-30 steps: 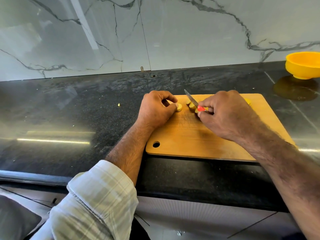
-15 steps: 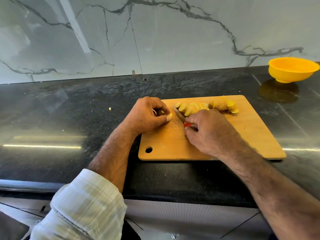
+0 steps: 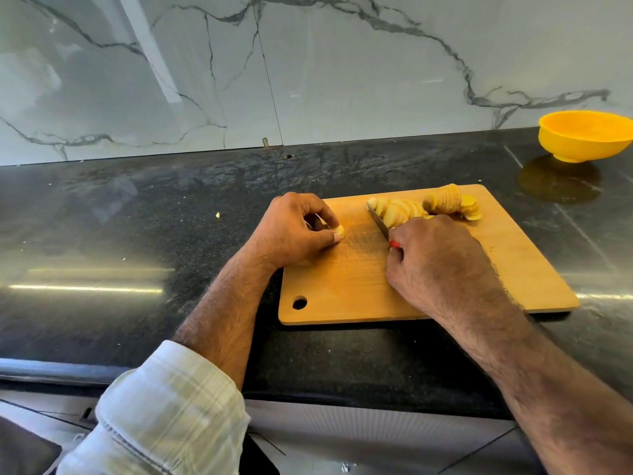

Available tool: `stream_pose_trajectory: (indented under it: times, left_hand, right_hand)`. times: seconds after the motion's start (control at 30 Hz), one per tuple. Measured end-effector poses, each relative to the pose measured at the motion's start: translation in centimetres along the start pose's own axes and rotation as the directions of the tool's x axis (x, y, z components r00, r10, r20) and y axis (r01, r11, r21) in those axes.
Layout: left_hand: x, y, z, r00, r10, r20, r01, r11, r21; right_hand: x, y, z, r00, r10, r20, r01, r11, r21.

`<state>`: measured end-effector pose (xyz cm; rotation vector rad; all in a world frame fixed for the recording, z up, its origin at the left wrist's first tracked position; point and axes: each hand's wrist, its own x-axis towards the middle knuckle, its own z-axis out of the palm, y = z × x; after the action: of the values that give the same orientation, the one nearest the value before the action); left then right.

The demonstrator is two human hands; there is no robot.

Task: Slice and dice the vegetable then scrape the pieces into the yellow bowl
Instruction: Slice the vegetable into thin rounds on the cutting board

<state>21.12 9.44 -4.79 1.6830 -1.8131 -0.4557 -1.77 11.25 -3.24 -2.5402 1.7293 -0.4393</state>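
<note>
Slices [image 3: 399, 211] of the pale vegetable lie fanned along the far side of the wooden cutting board [image 3: 513, 269], with a second ribbed stack [image 3: 452, 204] just beside them. The left hand [image 3: 294, 231] has its fingers [image 3: 330, 219] curled, pinching the small end piece [image 3: 339, 230] against the board. The right hand [image 3: 435, 258] grips the red-handled knife [image 3: 378, 219], blade tip touching the nearest slices. Those rounds look thin, light and moist, likely to slide or stick to the steel, so I would steady them from above with bent knuckles. The yellow bowl [image 3: 582, 138] waits well apart on the dark tabletop [image 3: 137, 234], far right.
</note>
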Motion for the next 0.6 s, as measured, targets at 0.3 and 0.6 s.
stream_pose_trajectory:
  times: [0.3,0.6]
  left_hand:
    - [-0.3,0.2,0.4,0.998,0.040,-0.048,-0.040,0.999,0.010]
    - [-0.2,2.0,1.6,0.974,0.225,-0.037,-0.222,0.972,0.079]
  right_hand:
    - [-0.3,0.7,0.0,0.998,0.032,-0.057,-0.031,0.999,0.017]
    - [-1.2,0.8,-1.0,0.999,0.022,-0.030,-0.017,0.984,0.180]
